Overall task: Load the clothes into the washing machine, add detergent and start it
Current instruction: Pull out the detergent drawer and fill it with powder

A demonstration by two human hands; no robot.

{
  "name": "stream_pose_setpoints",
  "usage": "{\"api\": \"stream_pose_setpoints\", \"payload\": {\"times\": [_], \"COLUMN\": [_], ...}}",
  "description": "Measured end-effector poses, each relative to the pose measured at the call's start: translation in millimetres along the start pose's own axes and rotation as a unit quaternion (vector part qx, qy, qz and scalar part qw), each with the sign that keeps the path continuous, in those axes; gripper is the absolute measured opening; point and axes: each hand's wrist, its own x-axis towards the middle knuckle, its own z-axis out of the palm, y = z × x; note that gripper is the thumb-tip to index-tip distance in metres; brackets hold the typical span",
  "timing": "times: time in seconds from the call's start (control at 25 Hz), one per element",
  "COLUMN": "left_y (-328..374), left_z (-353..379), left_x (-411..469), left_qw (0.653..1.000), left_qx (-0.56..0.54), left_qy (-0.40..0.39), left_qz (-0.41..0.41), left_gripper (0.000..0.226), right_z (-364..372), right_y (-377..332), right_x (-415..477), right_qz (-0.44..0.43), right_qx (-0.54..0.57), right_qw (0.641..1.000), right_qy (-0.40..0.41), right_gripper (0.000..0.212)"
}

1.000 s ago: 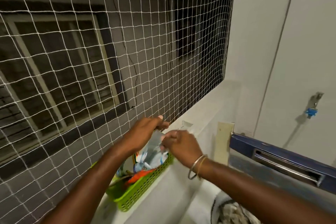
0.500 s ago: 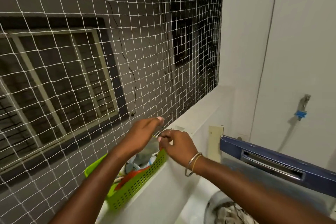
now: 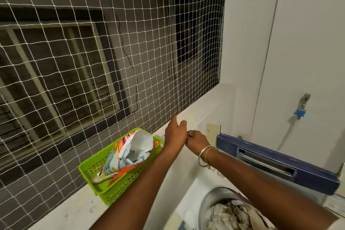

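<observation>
The detergent pouch (image 3: pixel 138 144) stands in the green basket (image 3: pixel 119 183) on the ledge (image 3: pixel 74 214), left of my arms, with its torn mouth gaping upward. It looks like thin, crinkly film, light and floppy and probably slick. I judge it best taken low on the body with the mouth kept up, because a grip near the torn edge would fold it and spill powder.

My left hand (image 3: pixel 175 132) shows only its back, fingers pointing up beside the net (image 3: pixel 130 61), and I cannot tell whether it pinches anything. My right hand (image 3: pixel 197 139) is curled tight against it, fingertips bunched. If something small sits between them, it is hidden.

The clothes (image 3: pixel 235 214) lie heaped in the drum (image 3: pixel 214 192) near right, soft and already loaded as far as I can see.

Room is tight. The net hangs just behind the basket, the wall closes the far side, and the raised blue lid (image 3: pixel 317 175) stands to the right with a tap (image 3: pixel 303 102) above it. The open path from basket to drum runs rightward and toward me, over the ledge's edge.
</observation>
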Motion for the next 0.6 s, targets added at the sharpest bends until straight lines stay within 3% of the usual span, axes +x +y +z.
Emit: {"api": "stream_pose_setpoints", "payload": {"times": [0.12,0.28,0.44,0.6], "left_y": [-28.8,-65.9,-81.9,-86.6], "left_z": [14.8,20.5,22.0,25.4], "left_x": [2.2,10.5,23.3,37.0], "left_qw": [0.997,0.995,0.994,0.99], "left_qx": [-0.046,-0.023,0.002,-0.077], "left_qy": [0.042,0.053,0.063,0.062], "left_qz": [-0.044,-0.079,-0.088,-0.102], "left_gripper": [0.058,0.065,0.07,0.075], "right_z": [11.0,30.6,42.4,48.9], "right_y": [4.8,10.0,-2.5,-12.3], "right_x": [14.7,44.4,73.9,106.0], "right_qz": [0.022,0.061,0.065,0.088], "right_qx": [0.0,0.01,-0.028,-0.08], "right_qw": [1.0,0.997,0.994,0.991], "right_qy": [0.015,0.048,0.077,0.066], "right_gripper": [0.023,0.017,0.032,0.05]}}
